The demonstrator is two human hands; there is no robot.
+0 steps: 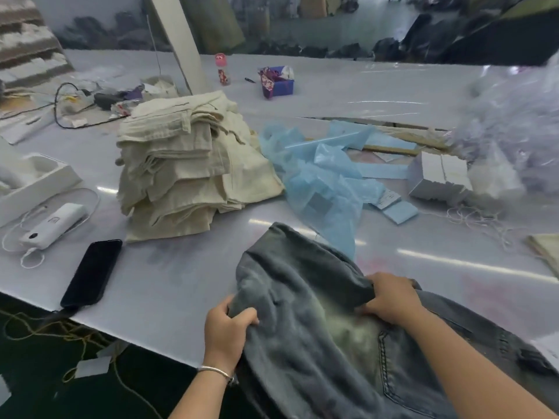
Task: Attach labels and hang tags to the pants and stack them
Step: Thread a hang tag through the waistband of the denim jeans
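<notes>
A pair of grey-blue denim pants [305, 300] lies bunched over the near edge of the white table [169, 285], a back pocket showing at lower right. My left hand [225, 331] grips the fabric at its left edge. My right hand [390, 299] grips a fold near the middle right. A stack of folded cream pants [187, 164] stands behind, left of centre. Light blue hang tags [393, 207] lie to the right, beside a white box of tags [438, 176] and loose white string [481, 220].
A black phone [92, 273] lies at the near left edge, with a white power bank [53, 225] and a white tray [36, 179] beyond it. Crumpled blue plastic [320, 176] spreads mid-table. Clear plastic bags [511, 116] pile at right. A purple box [276, 81] and small bottle [222, 69] stand at the back.
</notes>
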